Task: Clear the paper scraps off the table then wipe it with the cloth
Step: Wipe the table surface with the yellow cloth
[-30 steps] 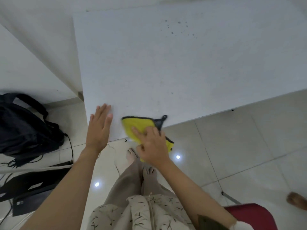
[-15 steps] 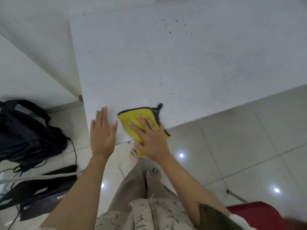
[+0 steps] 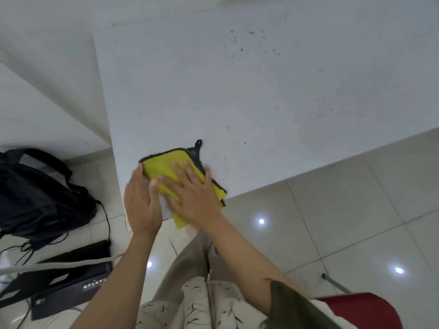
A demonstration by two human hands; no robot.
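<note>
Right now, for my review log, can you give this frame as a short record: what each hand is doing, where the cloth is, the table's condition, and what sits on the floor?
right hand: flat, fingers spread, pressing on the cloth
left hand: open, at the cloth's left edge, fingertips touching it
cloth: yellow with dark trim, at the table's near corner, partly hanging over the edge
table: white, no paper scraps in view, dark specks at the far right
floor: black backpack at the left, red chair at lower right

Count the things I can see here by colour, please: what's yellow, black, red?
Yellow: 1, the cloth on the table.
Black: 2, the backpack and the flat box on the floor.
Red: 1, the chair seat.
Total: 4.
</note>
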